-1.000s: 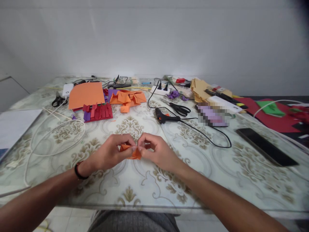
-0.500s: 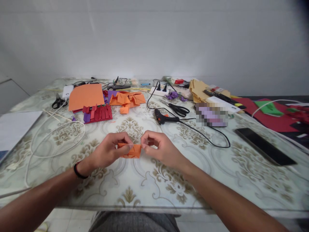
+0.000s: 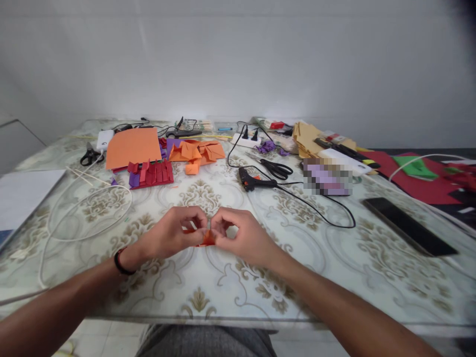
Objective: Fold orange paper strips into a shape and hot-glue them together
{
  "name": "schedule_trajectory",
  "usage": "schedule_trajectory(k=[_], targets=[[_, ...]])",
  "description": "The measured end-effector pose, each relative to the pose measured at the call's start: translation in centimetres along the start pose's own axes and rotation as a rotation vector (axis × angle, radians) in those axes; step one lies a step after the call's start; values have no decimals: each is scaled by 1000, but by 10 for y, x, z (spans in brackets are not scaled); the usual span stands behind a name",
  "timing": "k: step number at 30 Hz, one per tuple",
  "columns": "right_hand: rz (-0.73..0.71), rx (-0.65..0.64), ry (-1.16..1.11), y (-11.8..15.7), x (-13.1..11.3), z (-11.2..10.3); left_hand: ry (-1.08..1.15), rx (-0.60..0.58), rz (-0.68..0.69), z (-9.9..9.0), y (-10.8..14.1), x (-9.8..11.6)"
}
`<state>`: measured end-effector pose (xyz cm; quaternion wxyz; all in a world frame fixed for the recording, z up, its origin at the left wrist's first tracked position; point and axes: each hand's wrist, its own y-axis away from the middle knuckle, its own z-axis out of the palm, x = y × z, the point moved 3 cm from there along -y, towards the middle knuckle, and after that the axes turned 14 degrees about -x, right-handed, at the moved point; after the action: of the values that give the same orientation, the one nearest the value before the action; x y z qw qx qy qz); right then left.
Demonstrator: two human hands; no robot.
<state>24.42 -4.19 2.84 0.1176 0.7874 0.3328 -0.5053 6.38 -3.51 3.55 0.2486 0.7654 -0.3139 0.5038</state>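
A small folded piece of orange paper (image 3: 207, 240) is pinched between both hands just above the patterned tabletop. My left hand (image 3: 178, 232) holds its left side with thumb and fingers closed. Opposite it, my right hand (image 3: 241, 235) pinches the right side, its fingertips almost touching those of the left. Most of the paper is hidden behind the fingers. Beyond the hands lie folded orange paper pieces (image 3: 204, 152) and a row of folded red paper strips (image 3: 156, 173).
Right of centre lie a black glue gun (image 3: 256, 181) with its cord and black-handled scissors (image 3: 277, 168). A dark phone (image 3: 407, 225) rests at the right. An orange sheet (image 3: 134, 148) and a looped white cable (image 3: 89, 240) are on the left. A power strip (image 3: 246, 140) sits at the back.
My hands have come closer together. The orange paper, flat and visible before, is now bent up between the fingertips and mostly covered.
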Motion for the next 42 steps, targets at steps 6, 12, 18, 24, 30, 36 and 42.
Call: schedule_trajectory(k=[6, 12, 18, 24, 30, 36, 42], targets=[[41, -5, -58, 0, 0, -5, -43, 18, 0, -6, 0, -1], [107, 6, -163, -1, 8, -7, 148, 87, 11, -10, -1, -2], [161, -7, -339, -1, 12, -4, 361, 10, -107, -3, -5, -15], [170, -35, -294, -1, 12, 1, 308, 55, -51, 0, -4, -21], [164, -68, -241, -2, 16, 6, 200, 34, -24, 3, -2, -9], [171, -85, -190, -1, 14, 9, 116, 30, -46, 4, 0, -4], [161, -47, -110, -2, 11, 6, -19, 87, -12, 1, 0, -6]])
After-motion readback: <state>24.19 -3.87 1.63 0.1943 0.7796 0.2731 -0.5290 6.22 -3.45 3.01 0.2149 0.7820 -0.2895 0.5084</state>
